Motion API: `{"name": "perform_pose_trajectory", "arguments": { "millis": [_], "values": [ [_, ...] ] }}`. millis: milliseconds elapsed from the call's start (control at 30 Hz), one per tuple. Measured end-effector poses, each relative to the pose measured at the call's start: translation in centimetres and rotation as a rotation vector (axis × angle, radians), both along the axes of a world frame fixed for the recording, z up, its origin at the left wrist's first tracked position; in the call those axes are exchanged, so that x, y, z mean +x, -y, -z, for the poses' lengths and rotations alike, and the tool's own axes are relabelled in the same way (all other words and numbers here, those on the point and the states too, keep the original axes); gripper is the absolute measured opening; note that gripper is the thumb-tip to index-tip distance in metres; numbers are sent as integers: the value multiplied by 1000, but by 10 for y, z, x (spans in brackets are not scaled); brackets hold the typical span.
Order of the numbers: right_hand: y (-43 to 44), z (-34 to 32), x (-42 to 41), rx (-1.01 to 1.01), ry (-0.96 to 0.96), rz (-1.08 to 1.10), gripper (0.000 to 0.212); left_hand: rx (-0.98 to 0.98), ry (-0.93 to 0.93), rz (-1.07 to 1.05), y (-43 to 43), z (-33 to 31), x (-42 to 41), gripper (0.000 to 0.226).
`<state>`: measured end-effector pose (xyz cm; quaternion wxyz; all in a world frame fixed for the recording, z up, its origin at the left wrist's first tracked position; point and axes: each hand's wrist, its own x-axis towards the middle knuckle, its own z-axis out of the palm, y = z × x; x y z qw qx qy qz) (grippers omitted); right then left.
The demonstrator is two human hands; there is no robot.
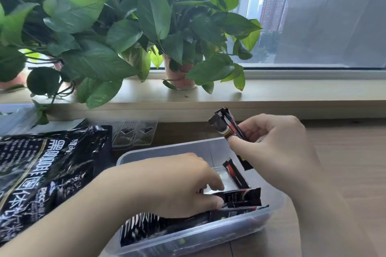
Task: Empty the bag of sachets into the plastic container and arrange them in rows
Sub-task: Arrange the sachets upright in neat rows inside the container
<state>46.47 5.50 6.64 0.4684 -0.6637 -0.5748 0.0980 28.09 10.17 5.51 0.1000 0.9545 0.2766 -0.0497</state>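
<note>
Sachets point(226, 126) gripped bunched in right hand point(271, 142); left hand point(183, 183) pinches one inside plastic container point(188, 233)

Left hand point(183, 183) pinches a sachet point(242, 197) inside the container point(167, 154); right hand point(275, 144) grips a bundle of sachets point(226, 124) above it. Bag point(48, 173) lies left on the bench point(344, 162).

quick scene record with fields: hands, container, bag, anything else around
container: clear plastic, loose sachets jumbled inside
left hand: in the container, pinching one sachet
right hand: holds a bundle of sachets over the container's far side
bag: black, lying left of the container
plants: on the window sill behind
</note>
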Motion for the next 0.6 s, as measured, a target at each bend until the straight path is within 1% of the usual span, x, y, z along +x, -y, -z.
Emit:
{"name": "perform_pose_trajectory", "arguments": {
  "millis": [167, 267, 367, 467, 600],
  "values": [
    [-4, 2, 5, 32, -42, 0, 7, -80, -119, 17, -8, -17, 25, 47],
    [-6, 5, 6, 26, -56, -16, 6, -114, -161, 18, -11, -17, 41, 44],
    [-6, 6, 10, 21, -67, -12, 7, -138, -150, 30, -11, -13, 53, 36],
    [-5, 7, 14, 23, -83, -5, 7, -128, -135, 32, -12, -9, 59, 33],
    [-5, 8, 15, 39, -92, -4, 7, -133, -107, 15, -13, -6, 61, 21]
  ]
}}
